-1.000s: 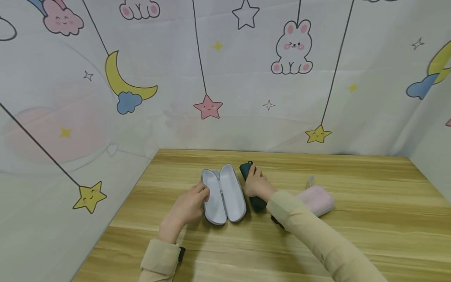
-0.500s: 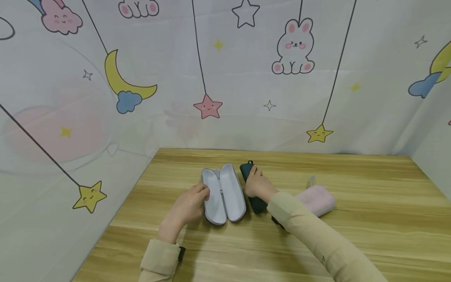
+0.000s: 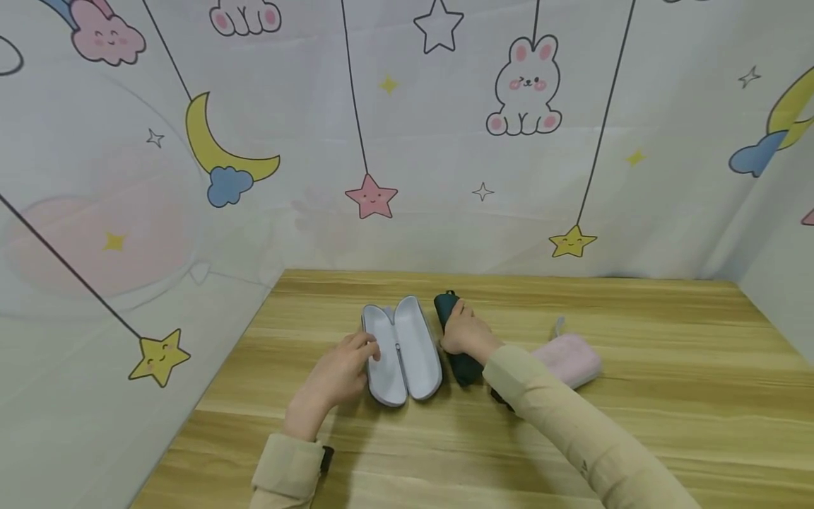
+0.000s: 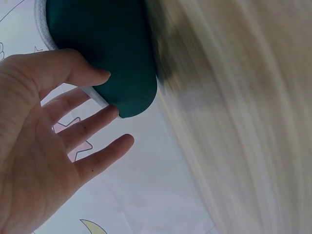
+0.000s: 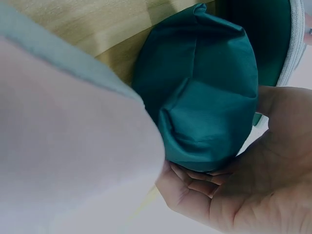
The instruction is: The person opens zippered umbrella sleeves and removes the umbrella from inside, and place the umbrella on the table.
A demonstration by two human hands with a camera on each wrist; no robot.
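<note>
An unzipped hard case [image 3: 420, 353] lies spread on the table, pale grey inside. Its dark green shell [image 4: 112, 44] and white zip edge show in the left wrist view. My left hand [image 3: 340, 371] pinches the case's left rim, thumb on the shell and fingers over the edge. Just right of the case is a long dark green fabric pouch [image 3: 467, 370], a small loop at its far end. My right hand [image 3: 469, 334] grips the pouch around its middle, covering part of it. The pouch's creased end [image 5: 209, 107] faces the right wrist view; its contents cannot be seen.
A pale pink pouch [image 3: 569, 362] with a grey strap [image 3: 559, 326] lies right of my right hand, partly hidden by the sleeve [image 3: 540, 396]. The wooden table [image 3: 407, 459] ends at a white cartoon-printed curtain [image 3: 439, 141] behind and at the sides.
</note>
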